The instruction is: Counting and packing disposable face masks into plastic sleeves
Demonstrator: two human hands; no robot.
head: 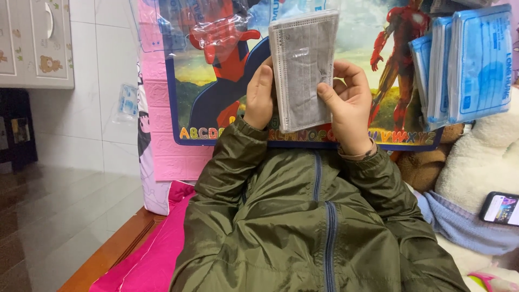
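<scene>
Head view. The person is sitting in an olive jacket and raising both hands in front of a colourful alphabet board.

The left hand is curling around the left edge of a grey mask pack, with the fingers hidden behind it and the thumb side showing at the front. The right hand is closing on the right edge, with the thumb pressing across the front of the clear wrapper and the fingers folding in behind. Both hands are holding the pack upright, just ahead of the board and above the jacket zip.

To the right, blue mask packs are leaning against the board. A phone is lying face up on a blue knitted cloth, beside a white fleece. A loose clear wrapper is hanging in front of the board at top left. A pink sheet is covering the bed edge, with a tiled floor to the left.

Risk assessment. The wrapper is looking glossy and is likely to be slippery, so the pack could slide down out of the grip if either thumb is easing off. The hold is resting on the edges only; squeezing harder could buckle the pack. A dropped pack would probably be landing on the jacket, or rolling off towards the floor.
</scene>
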